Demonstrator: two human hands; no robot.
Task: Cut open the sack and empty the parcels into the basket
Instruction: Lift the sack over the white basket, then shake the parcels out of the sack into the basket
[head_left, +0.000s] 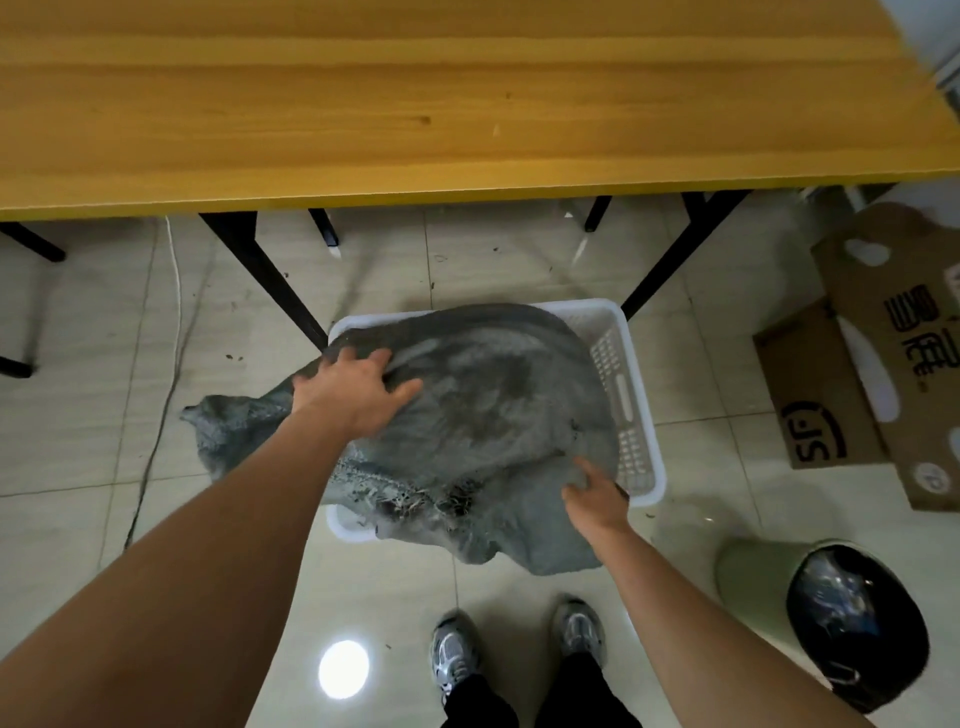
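A bulging grey woven sack (483, 410) lies across a white plastic basket (631, 395) on the tiled floor, covering most of it. One end of the sack hangs over the basket's left side onto the floor. Frayed, torn threads show along the sack's near edge. My left hand (353, 395) rests on the sack's upper left part, fingers spread and pressing into the fabric. My right hand (595, 493) grips the cloth at the sack's near right side. No parcels are visible; the sack hides the basket's inside.
A yellow wooden table (467, 104) with black legs stands just beyond the basket. Cardboard boxes (852, 374) sit at the right. A green bin with a black liner (852, 618) stands near right. A cable (171, 364) runs along the floor at left. My shoes (519, 649) are below.
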